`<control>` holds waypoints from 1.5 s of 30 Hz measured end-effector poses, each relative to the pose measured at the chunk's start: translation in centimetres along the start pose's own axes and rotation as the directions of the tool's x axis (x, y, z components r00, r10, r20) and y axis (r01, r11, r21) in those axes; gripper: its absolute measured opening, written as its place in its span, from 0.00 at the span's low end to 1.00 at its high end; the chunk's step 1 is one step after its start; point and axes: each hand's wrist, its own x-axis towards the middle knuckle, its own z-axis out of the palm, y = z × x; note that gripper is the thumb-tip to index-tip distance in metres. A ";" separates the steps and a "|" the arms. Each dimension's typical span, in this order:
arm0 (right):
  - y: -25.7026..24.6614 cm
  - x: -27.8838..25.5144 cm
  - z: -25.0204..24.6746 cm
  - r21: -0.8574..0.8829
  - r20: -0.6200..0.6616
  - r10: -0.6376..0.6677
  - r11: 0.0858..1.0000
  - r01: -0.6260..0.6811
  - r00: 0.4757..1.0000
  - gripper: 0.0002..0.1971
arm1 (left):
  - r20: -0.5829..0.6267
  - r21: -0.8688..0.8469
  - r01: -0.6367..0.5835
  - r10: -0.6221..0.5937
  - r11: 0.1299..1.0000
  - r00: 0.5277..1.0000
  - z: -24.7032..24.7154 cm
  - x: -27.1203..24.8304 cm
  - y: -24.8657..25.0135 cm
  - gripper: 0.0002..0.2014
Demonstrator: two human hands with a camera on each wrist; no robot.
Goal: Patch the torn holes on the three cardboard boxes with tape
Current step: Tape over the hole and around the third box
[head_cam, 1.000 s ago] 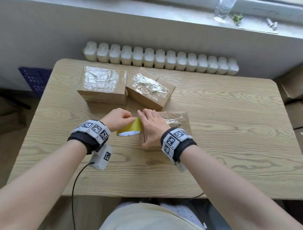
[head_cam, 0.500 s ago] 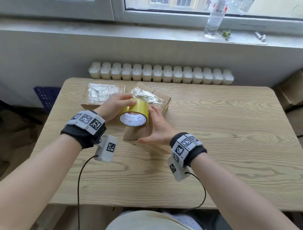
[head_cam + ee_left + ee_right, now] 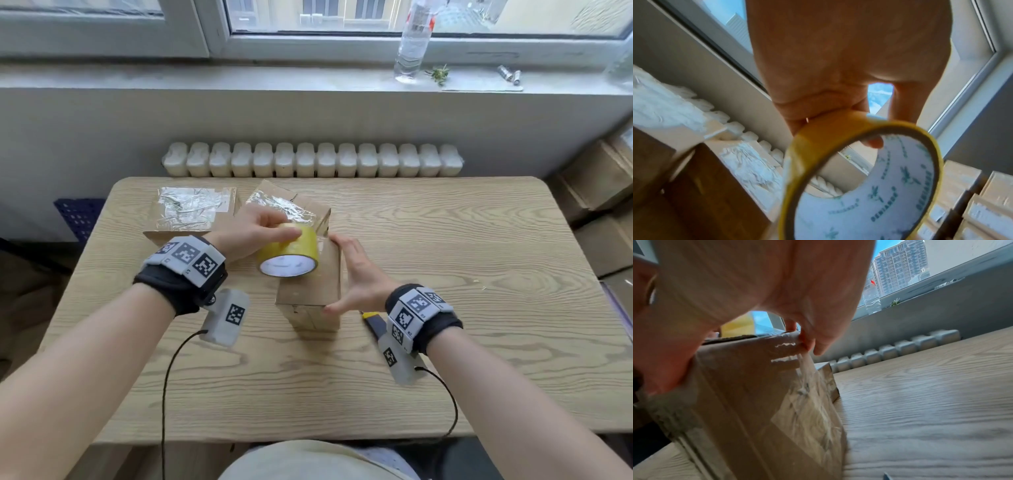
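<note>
the third box (image 3: 310, 284) stands on end on the table (image 3: 479, 274) between the hands, long axis upright — right hand (image 3: 359, 274) clasps its right side, left hand (image 3: 255, 230) grips the tape roll (image 3: 287, 251), seemingly over its top-left edge.

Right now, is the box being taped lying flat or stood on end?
On end: the near box stands tall on the table, right hand steadying its side.

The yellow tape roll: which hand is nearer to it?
Left. The left hand grips the yellow tape roll from above, over the upright box. The right hand holds that box's right side, beside the roll.
</note>
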 end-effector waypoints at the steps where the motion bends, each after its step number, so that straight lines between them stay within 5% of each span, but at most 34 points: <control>1: 0.4 -0.3 -0.3 -0.008 0.006 0.003 1.000 -0.003 1.000 0.66 | -0.006 0.061 0.011 -0.011 0.998 1.000 -0.4 0.0 -0.2 0.29; 5: 1.1 -0.5 -0.9 -0.012 0.035 0.002 1.000 -0.002 0.999 0.64 | -0.003 0.149 0.078 -0.079 0.986 0.997 -1.2 -0.3 -0.7 0.21; 10: 1.1 -0.3 -1.3 -0.024 0.064 -0.019 1.000 0.020 0.998 0.63 | -0.016 0.290 0.197 -0.201 0.937 0.979 -1.6 -0.4 -2.2 0.28; 22: 0.8 -0.4 -1.8 -0.053 0.098 0.012 0.999 -0.006 0.995 0.65 | 0.011 0.260 0.321 -0.335 0.911 0.942 0.3 0.4 -4.3 0.23; 25: -0.3 -0.5 -2.1 -0.231 0.111 0.039 0.973 -0.013 0.993 0.68 | 0.022 0.239 0.323 -0.338 0.915 0.941 0.9 0.6 -4.3 0.22; 28: -2.4 -0.3 -2.2 -0.519 0.136 0.114 0.855 -0.027 0.984 0.73 | 0.028 0.207 0.316 -0.329 0.926 0.944 1.4 0.7 -4.3 0.22; 38: -7.5 2.5 2.3 -0.690 0.247 0.125 0.718 0.084 0.961 0.72 | 0.051 0.151 0.275 -0.285 0.950 0.957 2.2 0.1 -4.8 0.26; 41: -7.6 2.3 2.2 -0.661 0.218 0.063 0.743 0.100 0.974 0.67 | 0.034 0.107 0.285 -0.290 0.952 0.956 1.8 -0.5 -4.5 0.24; 45: -8.1 2.1 1.6 -0.450 0.138 -0.058 0.886 0.115 0.989 0.61 | -0.003 0.144 0.217 -0.219 0.965 0.976 -0.4 -1.2 -3.3 0.26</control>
